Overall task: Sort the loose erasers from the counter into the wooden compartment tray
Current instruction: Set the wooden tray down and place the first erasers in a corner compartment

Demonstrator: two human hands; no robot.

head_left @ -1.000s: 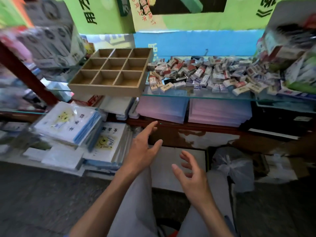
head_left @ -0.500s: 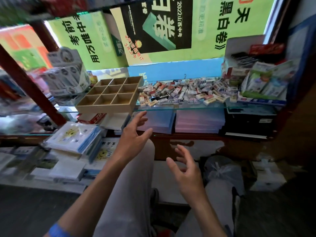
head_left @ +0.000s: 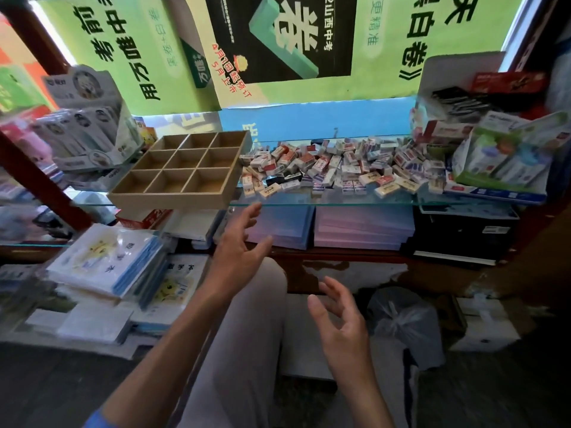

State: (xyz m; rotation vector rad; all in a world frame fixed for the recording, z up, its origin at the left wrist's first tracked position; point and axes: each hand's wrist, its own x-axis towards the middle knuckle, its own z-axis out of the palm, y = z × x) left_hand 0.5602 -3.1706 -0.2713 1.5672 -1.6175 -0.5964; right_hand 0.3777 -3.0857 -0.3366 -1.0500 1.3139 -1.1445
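Left hand [head_left: 238, 257]: fingers spread, empty, just below the nine-compartment wooden tray [head_left: 173, 199].
Right hand [head_left: 343, 325]: loosely open, empty; boxed eraser pile [head_left: 333, 168] lies well above.

A stationery shop: glass counter [head_left: 309, 201] heaped with erasers [head_left: 333, 168], stacked notebooks [head_left: 105, 264], exam-book posters [head_left: 278, 38].

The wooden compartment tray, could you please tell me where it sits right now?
In the head view, the wooden compartment tray sits left of centre on the glass counter, directly left of the pile of loose erasers.
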